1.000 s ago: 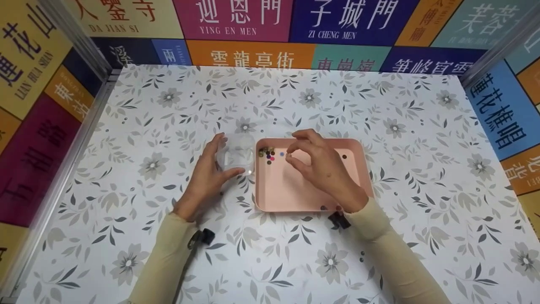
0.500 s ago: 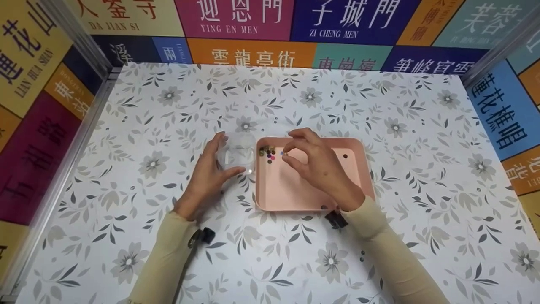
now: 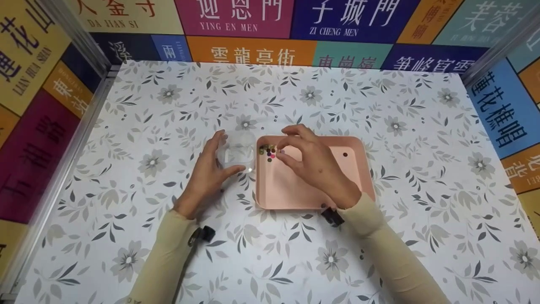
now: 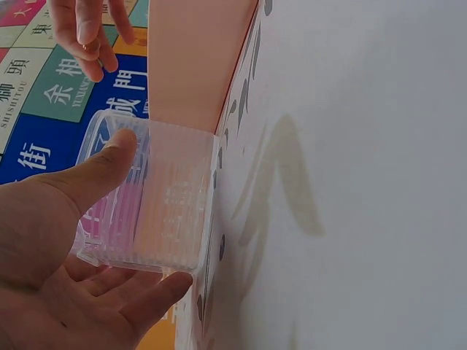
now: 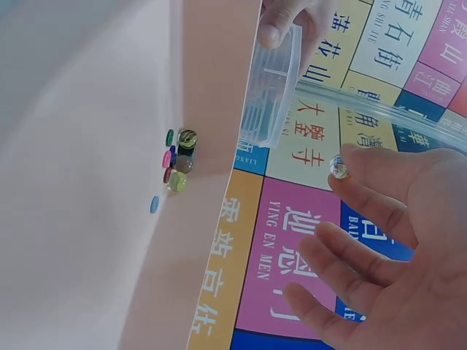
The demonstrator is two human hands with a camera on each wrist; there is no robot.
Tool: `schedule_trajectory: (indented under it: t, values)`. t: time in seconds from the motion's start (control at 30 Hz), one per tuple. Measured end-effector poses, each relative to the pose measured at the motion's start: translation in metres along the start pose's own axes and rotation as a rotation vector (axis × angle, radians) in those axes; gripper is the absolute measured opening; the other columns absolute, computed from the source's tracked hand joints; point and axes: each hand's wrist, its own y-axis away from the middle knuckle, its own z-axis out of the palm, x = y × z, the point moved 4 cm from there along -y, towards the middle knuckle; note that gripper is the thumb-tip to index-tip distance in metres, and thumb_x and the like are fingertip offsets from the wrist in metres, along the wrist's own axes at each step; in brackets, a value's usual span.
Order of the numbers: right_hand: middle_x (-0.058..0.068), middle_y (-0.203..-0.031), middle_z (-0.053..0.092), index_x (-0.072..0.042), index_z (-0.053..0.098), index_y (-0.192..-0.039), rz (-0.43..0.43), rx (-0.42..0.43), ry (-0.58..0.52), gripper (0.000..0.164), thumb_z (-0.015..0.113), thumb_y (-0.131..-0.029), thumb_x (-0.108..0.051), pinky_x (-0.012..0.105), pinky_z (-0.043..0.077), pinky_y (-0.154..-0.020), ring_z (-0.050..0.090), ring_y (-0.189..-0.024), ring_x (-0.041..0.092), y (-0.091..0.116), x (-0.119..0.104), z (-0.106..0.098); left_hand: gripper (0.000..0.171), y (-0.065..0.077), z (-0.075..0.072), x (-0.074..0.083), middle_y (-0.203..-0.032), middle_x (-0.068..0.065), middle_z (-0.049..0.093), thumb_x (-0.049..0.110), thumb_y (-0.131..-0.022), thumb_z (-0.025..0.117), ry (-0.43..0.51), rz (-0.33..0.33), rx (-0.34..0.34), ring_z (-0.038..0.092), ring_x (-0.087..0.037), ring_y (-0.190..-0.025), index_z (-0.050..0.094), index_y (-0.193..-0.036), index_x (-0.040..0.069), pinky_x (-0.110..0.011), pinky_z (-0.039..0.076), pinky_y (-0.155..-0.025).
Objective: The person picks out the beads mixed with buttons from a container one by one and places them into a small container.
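Observation:
My left hand [image 3: 204,174] holds a clear plastic box [image 3: 239,147] on the table, thumb on its near side and fingers on the far side. Ridged walls show on this box in the left wrist view. My right hand [image 3: 319,169], above the pink tray [image 3: 291,192], pinches a small clear glass marble [image 5: 339,167] between thumb and index finger. The other fingers are spread and bent. Below the pinch, in the tray's far left corner, lie several small marbles [image 5: 187,138] and flat coloured pieces. A blue piece [image 5: 155,204] lies slightly apart from them.
A dark round piece [image 3: 345,154] lies on the right part of the tray floor, and another [image 3: 323,205] by the near wall. The box stands against the tray's left side. Lettered panels [image 3: 253,50] rise behind the floral-patterned table [image 3: 139,236].
My right hand has moved a little left over the tray, carrying the glass marble towards the cluster. My left hand and the box have stayed in place.

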Motion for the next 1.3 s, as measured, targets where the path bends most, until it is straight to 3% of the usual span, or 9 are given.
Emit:
schedule_trajectory:
  t: [0.23,0.5,0.67,1.03,1.3]
  values:
    - [0.006,-0.141,0.059,-0.012,0.077,-0.109,-0.009,-0.007,0.002,0.018,0.075,-0.098,-0.026,0.042,0.057,-0.101,0.063,-0.126,0.023,-0.006,-0.001,-0.001,0.106,-0.003,0.001,0.002,-0.162,-0.019,0.043,0.025,-0.083,0.090,0.013,0.007,0.007,0.037,-0.034,-0.154,0.025,-0.165,0.008,-0.044,0.029,-0.130]
    - [0.006,-0.139,0.060,-0.016,0.077,-0.110,-0.007,-0.011,-0.007,0.017,0.076,-0.097,-0.027,0.041,0.056,-0.106,0.063,-0.128,0.023,-0.010,-0.005,0.001,0.105,-0.006,0.005,0.003,-0.163,-0.015,0.042,0.025,-0.083,0.089,0.028,-0.026,-0.005,0.035,-0.030,-0.156,0.024,-0.165,0.011,-0.041,0.027,-0.131]
    - [0.005,-0.138,0.061,-0.016,0.077,-0.109,-0.019,-0.018,0.007,0.015,0.076,-0.097,-0.025,0.040,0.056,-0.106,0.063,-0.128,0.022,-0.013,-0.008,0.005,0.106,-0.007,0.004,0.004,-0.162,-0.017,0.043,0.024,-0.083,0.090,0.027,-0.006,-0.006,0.036,-0.031,-0.155,0.024,-0.165,0.010,-0.041,0.029,-0.130]
    - [0.003,-0.138,0.060,-0.019,0.077,-0.118,-0.034,-0.060,-0.006,0.021,0.074,-0.098,-0.025,0.041,0.056,-0.103,0.065,-0.122,0.020,-0.019,-0.015,0.018,0.105,-0.002,-0.001,0.000,-0.162,-0.019,0.041,0.024,-0.084,0.089,0.022,0.005,0.009,0.037,-0.032,-0.154,0.023,-0.165,0.008,-0.043,0.029,-0.130]
    - [0.003,-0.139,0.060,-0.019,0.076,-0.114,-0.025,-0.079,0.014,0.017,0.073,-0.099,-0.027,0.040,0.056,-0.102,0.066,-0.120,0.020,-0.019,-0.017,0.020,0.105,-0.001,0.001,-0.002,-0.163,-0.018,0.041,0.024,-0.084,0.088,0.033,-0.009,0.007,0.036,-0.032,-0.155,0.023,-0.165,0.009,-0.042,0.027,-0.131]
